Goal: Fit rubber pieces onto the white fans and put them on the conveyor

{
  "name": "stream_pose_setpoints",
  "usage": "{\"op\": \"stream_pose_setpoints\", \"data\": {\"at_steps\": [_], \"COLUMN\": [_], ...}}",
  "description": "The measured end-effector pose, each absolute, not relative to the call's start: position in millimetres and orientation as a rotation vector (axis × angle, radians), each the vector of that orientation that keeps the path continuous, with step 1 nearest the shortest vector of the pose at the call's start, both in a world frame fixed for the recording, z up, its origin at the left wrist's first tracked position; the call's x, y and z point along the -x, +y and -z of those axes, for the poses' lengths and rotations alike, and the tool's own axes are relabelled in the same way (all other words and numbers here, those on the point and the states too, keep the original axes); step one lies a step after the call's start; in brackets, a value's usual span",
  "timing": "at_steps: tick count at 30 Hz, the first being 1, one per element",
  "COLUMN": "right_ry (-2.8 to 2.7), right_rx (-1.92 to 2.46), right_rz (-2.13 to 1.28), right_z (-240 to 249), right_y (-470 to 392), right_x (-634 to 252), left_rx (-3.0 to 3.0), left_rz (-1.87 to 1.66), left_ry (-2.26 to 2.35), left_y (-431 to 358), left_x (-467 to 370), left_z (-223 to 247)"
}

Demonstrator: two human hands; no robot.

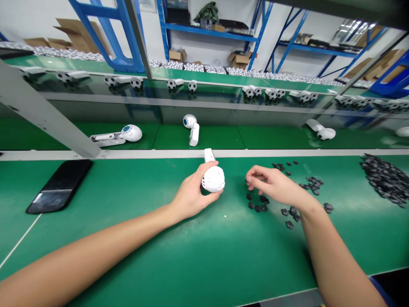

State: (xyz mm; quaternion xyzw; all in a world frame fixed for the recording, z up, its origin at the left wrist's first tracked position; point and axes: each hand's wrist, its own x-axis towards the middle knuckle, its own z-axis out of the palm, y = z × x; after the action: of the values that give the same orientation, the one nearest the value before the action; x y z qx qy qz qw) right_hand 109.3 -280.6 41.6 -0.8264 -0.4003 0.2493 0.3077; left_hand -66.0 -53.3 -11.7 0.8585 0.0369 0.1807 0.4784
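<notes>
My left hand [193,192] is wrapped round a white ball-headed device [213,179], whose narrow base points away from me at mid-table. To the right, my right hand [266,181] is closed, thumb and fingertips pinched together on a small dark piece [247,180] that barely shows. Just below those fingertips, several black pieces [257,208] lie loose on the green table [191,264]. More small black pieces [313,184] are scattered around and beyond my right wrist.
A big pile of black pieces [385,179] is at the far right. A black phone [59,186] lies at the left. Behind the table's white edge, white devices [194,133] rest on a green belt [220,137]. A slanted metal post [47,111] stands at left.
</notes>
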Motion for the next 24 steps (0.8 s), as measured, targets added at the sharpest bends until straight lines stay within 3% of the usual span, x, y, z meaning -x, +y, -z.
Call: {"op": "stream_pose_setpoints", "data": {"at_steps": [6,24], "right_ry": [-0.961,-1.103], "right_rx": [1.826,1.974], "right_rz": [-0.813,-0.367], "right_z": [-44.4,-37.2], "right_y": [-258.7,-245.8], "right_x": [-61.0,-37.2], "left_rx": [-2.237,-2.315], "left_rz": [-0.453,-0.308], "left_ry": [0.067,0.074], "left_y": [-53.7,-58.4], "left_x": [67.6,70.4], "left_z": [13.0,3.0]}}
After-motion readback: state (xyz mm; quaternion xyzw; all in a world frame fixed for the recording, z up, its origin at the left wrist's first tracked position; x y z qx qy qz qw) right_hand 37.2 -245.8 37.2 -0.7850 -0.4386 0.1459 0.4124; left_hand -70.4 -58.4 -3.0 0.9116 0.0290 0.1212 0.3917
